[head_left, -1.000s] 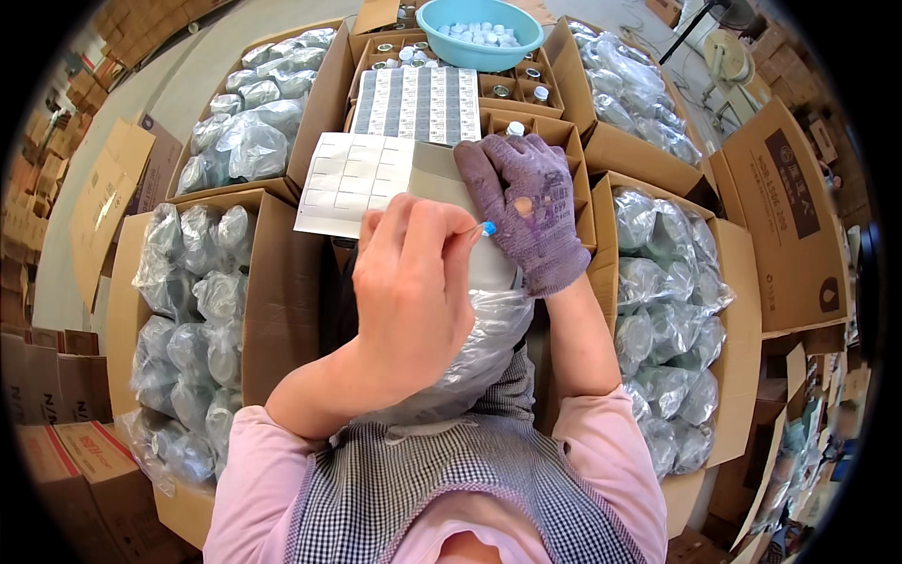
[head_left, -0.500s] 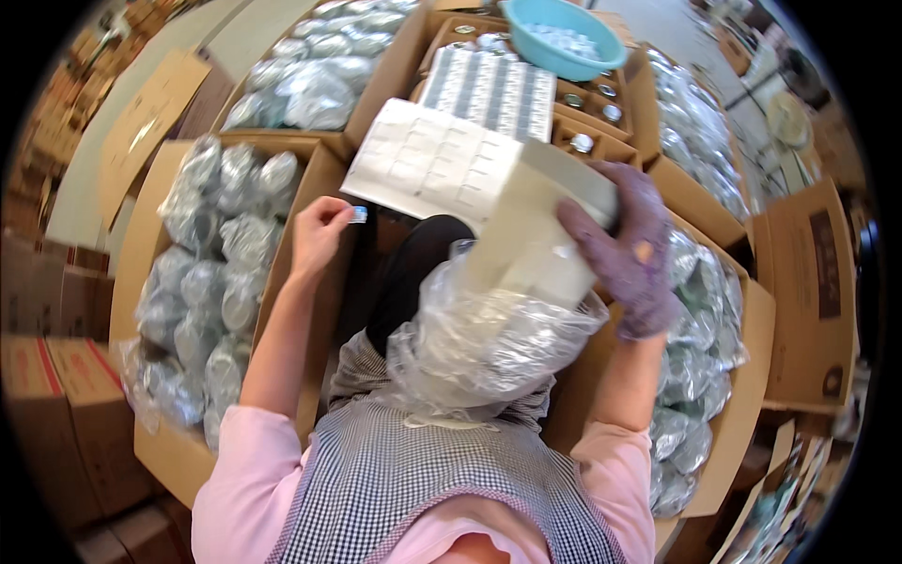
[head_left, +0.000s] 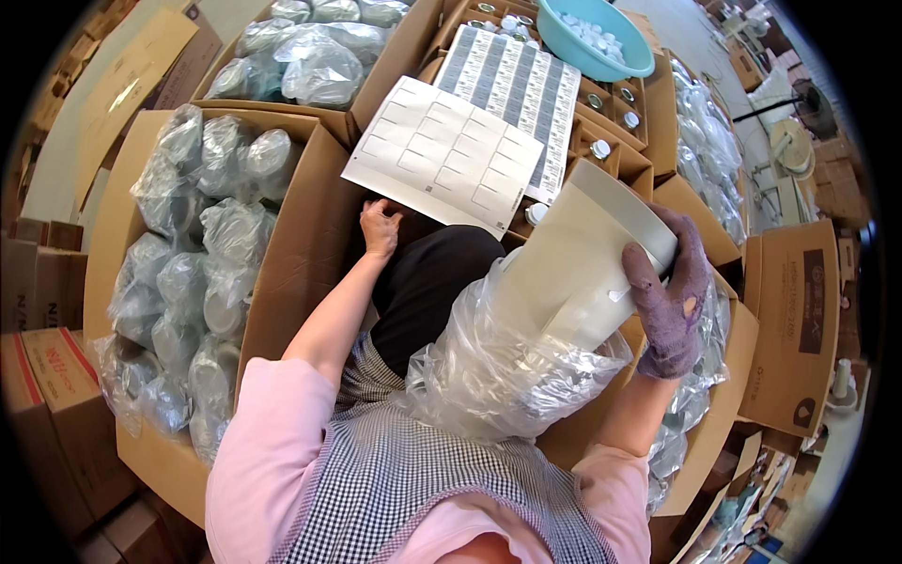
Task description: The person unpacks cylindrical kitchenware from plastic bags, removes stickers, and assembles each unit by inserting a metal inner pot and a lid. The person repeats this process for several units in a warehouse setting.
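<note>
My right hand, in a worn purple-grey glove, grips a pale grey-green tapered vessel near its wide end. The vessel leans across my lap, its lower part inside a crumpled clear plastic bag. My bare left hand is at the near left edge of a white backing sheet marked with rows of rectangular outlines. Its fingers are curled; what they hold, if anything, is hidden. A sheet of grey-and-white labels lies partly under the white one.
Open cartons surround me. The left carton and the far-left carton hold several plastic-wrapped vessels. A divided carton with silver-capped items supports the sheets and a turquoise basin of small white pieces. Another carton stands at my right.
My left hand has moved right to the white sheet's edge; the small blue-and-white piece at its fingertips no longer shows. My right hand and the vessel have shifted right. The view has shifted too.
</note>
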Tool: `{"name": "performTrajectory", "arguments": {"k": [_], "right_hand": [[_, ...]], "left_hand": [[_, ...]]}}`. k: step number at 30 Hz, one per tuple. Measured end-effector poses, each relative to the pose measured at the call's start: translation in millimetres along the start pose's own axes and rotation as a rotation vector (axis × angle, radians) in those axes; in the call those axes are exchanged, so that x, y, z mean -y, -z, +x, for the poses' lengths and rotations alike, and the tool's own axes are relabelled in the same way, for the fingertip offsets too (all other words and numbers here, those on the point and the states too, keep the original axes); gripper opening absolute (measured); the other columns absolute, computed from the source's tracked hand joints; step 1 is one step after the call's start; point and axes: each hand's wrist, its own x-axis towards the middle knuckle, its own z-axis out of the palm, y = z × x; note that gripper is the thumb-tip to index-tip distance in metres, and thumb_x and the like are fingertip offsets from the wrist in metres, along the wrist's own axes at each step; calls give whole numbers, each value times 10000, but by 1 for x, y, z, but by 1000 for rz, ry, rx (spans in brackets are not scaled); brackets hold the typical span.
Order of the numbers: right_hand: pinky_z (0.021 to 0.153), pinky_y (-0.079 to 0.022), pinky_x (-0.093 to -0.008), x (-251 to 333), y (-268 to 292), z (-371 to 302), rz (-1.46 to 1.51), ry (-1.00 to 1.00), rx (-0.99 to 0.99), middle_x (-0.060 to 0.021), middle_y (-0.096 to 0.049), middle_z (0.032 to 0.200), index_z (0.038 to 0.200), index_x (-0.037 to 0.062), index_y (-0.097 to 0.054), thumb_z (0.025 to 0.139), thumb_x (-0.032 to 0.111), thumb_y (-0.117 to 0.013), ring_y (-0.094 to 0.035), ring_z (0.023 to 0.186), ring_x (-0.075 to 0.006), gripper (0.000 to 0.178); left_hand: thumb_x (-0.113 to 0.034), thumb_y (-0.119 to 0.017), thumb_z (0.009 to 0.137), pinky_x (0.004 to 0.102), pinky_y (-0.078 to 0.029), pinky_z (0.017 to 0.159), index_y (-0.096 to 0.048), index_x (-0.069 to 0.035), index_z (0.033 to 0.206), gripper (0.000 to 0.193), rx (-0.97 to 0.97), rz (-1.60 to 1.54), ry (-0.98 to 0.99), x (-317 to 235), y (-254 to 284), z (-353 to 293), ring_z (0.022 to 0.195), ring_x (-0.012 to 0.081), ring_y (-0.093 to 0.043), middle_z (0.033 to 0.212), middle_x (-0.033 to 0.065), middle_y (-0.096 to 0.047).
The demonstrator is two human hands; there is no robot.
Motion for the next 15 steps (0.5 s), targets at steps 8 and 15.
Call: {"name": "performTrajectory", "arguments": {"k": [8,15], "right_hand": [[864,-488,-379,-19,6,20,-1,261,69,-156,-680,985,1019,8,-666,906,183,-603,-627,931,-328,217],[889,-489,-369,-8,12,14,63,80,161,-162,-648,1023,1091,25,-654,734,345,-785,-626,937,-318,498]], "left_hand": [[-275,-894,636,501,-492,798,-615,24,945,512,-42,298,67,-16,-10,0,947,410,-579,1030,196,-534],[-432,-868,675,519,-502,831,-484,56,1134,773,99,564,295,-7,30,11,1018,423,-593,1119,247,-558]]}}
